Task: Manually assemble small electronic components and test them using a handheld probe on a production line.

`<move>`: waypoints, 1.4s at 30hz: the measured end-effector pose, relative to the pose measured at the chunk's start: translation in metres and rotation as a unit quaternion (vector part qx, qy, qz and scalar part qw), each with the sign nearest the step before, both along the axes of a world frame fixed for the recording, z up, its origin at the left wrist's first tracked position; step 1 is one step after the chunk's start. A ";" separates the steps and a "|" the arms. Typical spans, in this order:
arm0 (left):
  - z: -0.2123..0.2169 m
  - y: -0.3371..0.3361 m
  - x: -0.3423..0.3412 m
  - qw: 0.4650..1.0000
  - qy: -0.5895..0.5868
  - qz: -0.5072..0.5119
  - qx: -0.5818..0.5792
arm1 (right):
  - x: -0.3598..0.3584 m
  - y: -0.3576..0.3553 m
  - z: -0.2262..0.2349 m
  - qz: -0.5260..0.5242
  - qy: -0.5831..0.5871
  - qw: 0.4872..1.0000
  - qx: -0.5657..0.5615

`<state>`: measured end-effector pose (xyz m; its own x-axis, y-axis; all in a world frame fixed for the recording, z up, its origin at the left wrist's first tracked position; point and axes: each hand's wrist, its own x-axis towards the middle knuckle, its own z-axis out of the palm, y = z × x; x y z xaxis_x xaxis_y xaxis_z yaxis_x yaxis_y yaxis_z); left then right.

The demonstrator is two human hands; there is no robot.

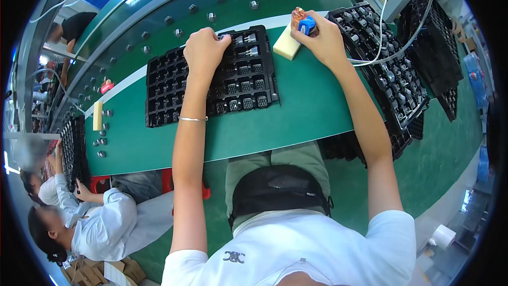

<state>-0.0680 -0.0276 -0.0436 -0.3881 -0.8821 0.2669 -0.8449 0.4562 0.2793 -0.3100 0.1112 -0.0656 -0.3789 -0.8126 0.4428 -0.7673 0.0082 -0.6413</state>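
My fingers curl shut over a small part at the far edge of the black tray, my right hand pinches a blue-orange tool beside the cream block, bare green bench nearer me

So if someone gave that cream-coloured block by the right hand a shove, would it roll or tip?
Probably neither. The cream block is a flat-sided slab lying on the green table, so it would likely slide. It looks solid and stiff, perhaps foam or plastic, so probably light. The right hand beside it holds a small blue and orange tool.
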 end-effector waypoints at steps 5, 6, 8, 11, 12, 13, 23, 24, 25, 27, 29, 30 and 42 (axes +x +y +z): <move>0.018 0.026 -0.002 0.869 0.432 -0.120 0.208 | 0.003 0.002 -0.001 0.006 -0.021 1.000 0.003; 0.016 0.032 -0.003 0.868 0.433 -0.123 0.210 | 0.002 0.003 -0.002 0.004 -0.023 1.000 0.004; 0.013 0.040 -0.001 0.767 0.536 -0.170 0.310 | 0.003 0.003 -0.001 -0.006 -0.005 1.000 0.005; -0.004 0.044 -0.003 0.707 0.570 -0.160 0.386 | 0.006 0.001 0.000 -0.003 0.003 1.000 0.002; -0.010 0.043 -0.002 0.693 0.573 -0.152 0.410 | 0.008 0.000 0.000 -0.003 0.000 1.000 0.002; -0.014 0.044 -0.004 0.692 0.574 -0.152 0.411 | 0.007 0.000 0.001 -0.004 -0.002 1.000 0.002; -0.026 0.042 -0.006 0.637 0.597 -0.148 0.465 | 0.004 0.001 -0.002 -0.003 -0.006 1.000 -0.016; -0.025 0.042 -0.005 0.633 0.600 -0.150 0.467 | 0.005 0.000 -0.001 -0.001 -0.014 1.000 -0.017; -0.025 0.043 -0.006 0.631 0.601 -0.152 0.466 | 0.005 0.001 0.000 0.000 -0.019 1.000 -0.018; -0.026 0.044 -0.008 0.636 0.599 -0.151 0.463 | 0.005 0.002 0.000 0.003 -0.018 1.000 -0.018; -0.025 0.045 -0.007 0.643 0.595 -0.141 0.461 | 0.006 0.001 -0.002 0.011 -0.039 0.999 -0.024; -0.025 0.046 -0.008 0.646 0.594 -0.133 0.460 | 0.006 0.001 -0.002 0.014 -0.035 0.999 -0.028; -0.026 0.043 -0.006 0.608 0.621 -0.138 0.475 | -0.047 -0.134 -0.006 -0.007 0.058 0.998 0.030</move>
<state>-0.0742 0.0157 -0.0698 -0.5759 -0.8141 -0.0748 0.3583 -0.3336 0.8720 -0.3565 -0.0225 -0.0721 -0.3391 -0.8345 0.4344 -0.8353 0.0546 -0.5470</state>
